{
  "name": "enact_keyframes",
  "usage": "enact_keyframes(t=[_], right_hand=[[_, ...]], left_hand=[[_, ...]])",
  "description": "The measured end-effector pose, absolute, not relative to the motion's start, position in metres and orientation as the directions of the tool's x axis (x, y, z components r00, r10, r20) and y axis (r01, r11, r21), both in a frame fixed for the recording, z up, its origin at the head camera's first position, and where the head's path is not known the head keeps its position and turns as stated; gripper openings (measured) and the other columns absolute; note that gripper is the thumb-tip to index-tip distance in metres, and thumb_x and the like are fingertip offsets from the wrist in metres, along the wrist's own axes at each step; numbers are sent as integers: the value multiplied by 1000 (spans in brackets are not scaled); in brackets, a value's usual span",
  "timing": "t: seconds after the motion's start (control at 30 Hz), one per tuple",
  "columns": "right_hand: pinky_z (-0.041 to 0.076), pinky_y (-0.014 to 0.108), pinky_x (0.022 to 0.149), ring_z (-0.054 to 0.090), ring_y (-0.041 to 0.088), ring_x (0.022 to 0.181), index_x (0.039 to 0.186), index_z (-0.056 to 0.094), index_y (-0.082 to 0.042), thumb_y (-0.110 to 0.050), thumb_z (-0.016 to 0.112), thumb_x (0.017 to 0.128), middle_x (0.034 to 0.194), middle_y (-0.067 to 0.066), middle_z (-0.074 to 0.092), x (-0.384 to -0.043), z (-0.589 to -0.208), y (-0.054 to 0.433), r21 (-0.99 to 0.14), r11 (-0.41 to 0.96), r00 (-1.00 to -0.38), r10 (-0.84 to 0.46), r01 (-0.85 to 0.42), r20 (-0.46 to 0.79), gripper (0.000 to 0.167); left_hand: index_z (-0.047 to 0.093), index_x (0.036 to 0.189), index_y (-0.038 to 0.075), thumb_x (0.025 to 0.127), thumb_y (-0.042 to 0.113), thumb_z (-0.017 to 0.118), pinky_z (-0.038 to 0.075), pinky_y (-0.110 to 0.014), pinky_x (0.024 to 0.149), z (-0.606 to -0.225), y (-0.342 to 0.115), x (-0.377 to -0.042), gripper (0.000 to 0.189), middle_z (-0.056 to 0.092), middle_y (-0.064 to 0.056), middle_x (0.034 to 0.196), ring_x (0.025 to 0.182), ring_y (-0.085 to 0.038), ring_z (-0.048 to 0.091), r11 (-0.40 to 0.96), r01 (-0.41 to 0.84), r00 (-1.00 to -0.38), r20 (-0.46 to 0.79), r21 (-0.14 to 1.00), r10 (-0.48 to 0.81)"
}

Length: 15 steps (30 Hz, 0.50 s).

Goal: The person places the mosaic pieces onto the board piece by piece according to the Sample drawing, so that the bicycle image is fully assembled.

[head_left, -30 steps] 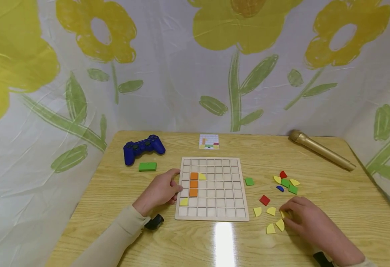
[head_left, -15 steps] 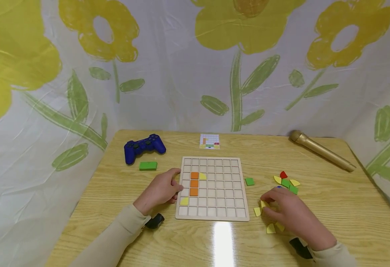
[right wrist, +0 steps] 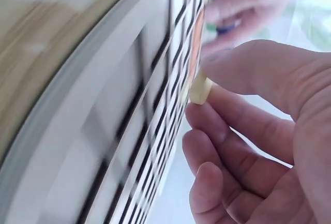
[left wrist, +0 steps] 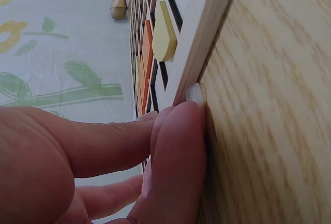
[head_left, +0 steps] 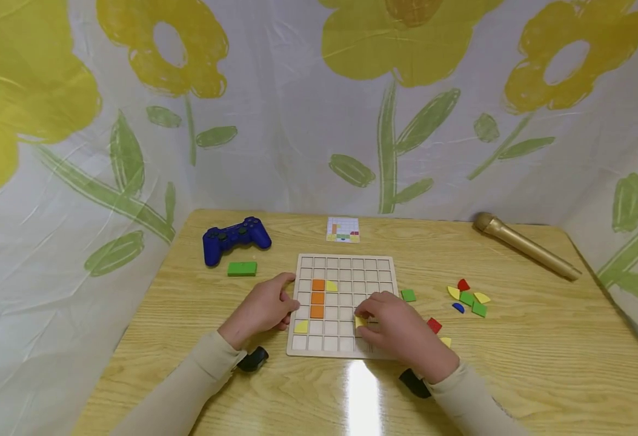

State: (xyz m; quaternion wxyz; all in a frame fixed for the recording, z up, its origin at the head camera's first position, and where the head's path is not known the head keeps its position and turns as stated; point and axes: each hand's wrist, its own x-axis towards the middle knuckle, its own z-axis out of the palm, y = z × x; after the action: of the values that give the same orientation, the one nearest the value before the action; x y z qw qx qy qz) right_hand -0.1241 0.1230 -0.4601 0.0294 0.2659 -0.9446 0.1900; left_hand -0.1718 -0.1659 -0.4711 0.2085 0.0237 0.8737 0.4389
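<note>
Head view, and I see it plainly: the person's bare right hand [head_left: 403,327] pinches a flat yellow piece [head_left: 360,322], partly hidden by the fingers, at the near right part of a pale wooden grid board [head_left: 332,299]. Whether the piece touches the board, I cannot tell. The bare left hand [head_left: 261,306] sits at the board's left edge, thumb and forefinger touching it; I cannot tell whether they pinch it. On the left of the grid, three orange squares [head_left: 317,298] form a column, with one yellow quarter-circle [head_left: 331,286] just right of the farthest and another [head_left: 300,327] nearer, at the left. Right of the board lie a green square [head_left: 408,295] and a cluster of red, yellow, green and blue pieces [head_left: 466,297]. Farther back on the wooden table [head_left: 188,315], a blue game controller [head_left: 237,239] rests left, a printed card [head_left: 343,230] centre, a gold microphone [head_left: 526,245] right.
</note>
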Motion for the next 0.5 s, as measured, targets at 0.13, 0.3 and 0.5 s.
enact_keyframes(t=[0.13, 0.3, 0.5], right_hand=[[59, 31, 81, 60, 11, 87, 100, 80, -11, -19, 86, 88, 92, -4, 71, -128, -462, 97, -338, 758, -829, -532, -557, 175, 15], [56, 28, 77, 55, 10, 83, 99, 80, -12, -20, 86, 89, 88, -5, 67, -132, -466, 73, -350, 735, -812, -555, -581, 184, 15], [55, 26, 73, 53, 9, 81, 98, 80, -14, -21, 87, 89, 85, -8, 62, -133, -470, 56, -349, 740, -816, -550, -575, 180, 14]], left_hand=[[41, 166, 12, 104, 9, 73, 60, -31, 58, -471, -165, -172, 70, 67, -10, 91, 64, -21, 65, 608, -145, -913, -343, 780, 222], [43, 165, 12, 103, 9, 74, 60, -31, 58, -470, -165, -172, 69, 67, -10, 90, 64, -20, 65, 607, -143, -916, -337, 782, 218], [43, 164, 12, 103, 9, 74, 60, -31, 58, -471, -165, -172, 69, 68, -9, 88, 63, -20, 65, 616, -136, -917, -334, 776, 217]])
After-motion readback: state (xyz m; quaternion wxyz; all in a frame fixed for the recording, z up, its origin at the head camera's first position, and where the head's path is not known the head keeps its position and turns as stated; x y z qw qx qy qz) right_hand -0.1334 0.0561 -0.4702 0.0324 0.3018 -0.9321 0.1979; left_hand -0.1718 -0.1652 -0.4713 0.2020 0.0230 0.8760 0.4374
